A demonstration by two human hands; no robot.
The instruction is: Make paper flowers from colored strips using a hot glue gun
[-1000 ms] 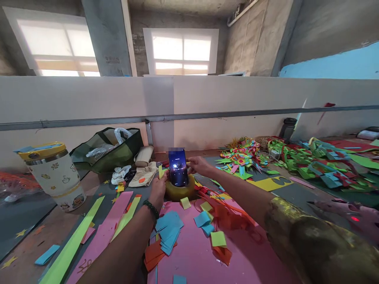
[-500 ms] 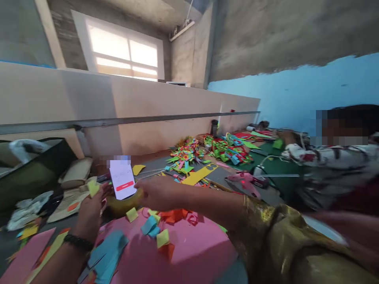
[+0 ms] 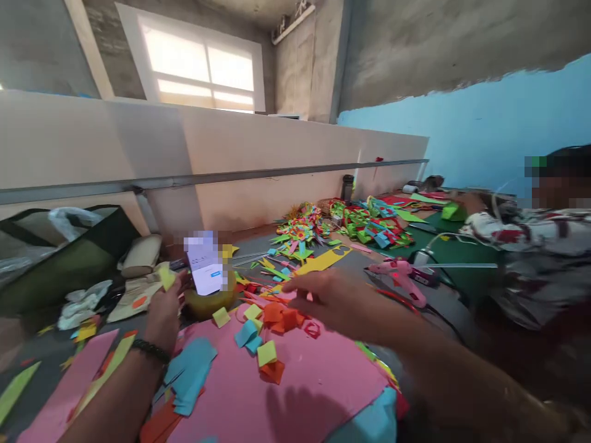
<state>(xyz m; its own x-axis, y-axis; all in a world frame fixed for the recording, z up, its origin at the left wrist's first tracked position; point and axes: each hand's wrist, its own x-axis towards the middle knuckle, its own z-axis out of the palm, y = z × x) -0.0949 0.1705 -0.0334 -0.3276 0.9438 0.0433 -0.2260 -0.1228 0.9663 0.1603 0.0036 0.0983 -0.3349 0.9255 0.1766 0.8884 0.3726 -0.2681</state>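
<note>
My left hand point(image 3: 162, 311) has its fingers closed on a small yellow paper piece point(image 3: 167, 278), left of a phone. The lit phone point(image 3: 209, 274) leans upright against a brownish tape roll point(image 3: 205, 306), partly blurred. To its right, my right hand point(image 3: 330, 295) hovers palm down over the paper scraps, fingers stretched out and holding nothing. Beneath both hands lies a large pink paper sheet point(image 3: 314, 375). On it rest yellow squares point(image 3: 266, 354), blue squares point(image 3: 248, 334), orange pieces point(image 3: 281, 316) and blue strips point(image 3: 191, 372).
A pink glue gun point(image 3: 404, 277) lies at the right with its cable. Farther back are a heap of colourful paper decorations point(image 3: 305, 231) and a yellow paper strip point(image 3: 321, 261). A dark green bag point(image 3: 108, 237) stands left. A co-worker's patterned sleeve point(image 3: 498, 231) reaches in at the right.
My right hand has drawn back rightward from the phone, fingers now extended. The phone's screen shows a different page. My left hand still holds the yellow paper piece; the view has shifted slightly.
</note>
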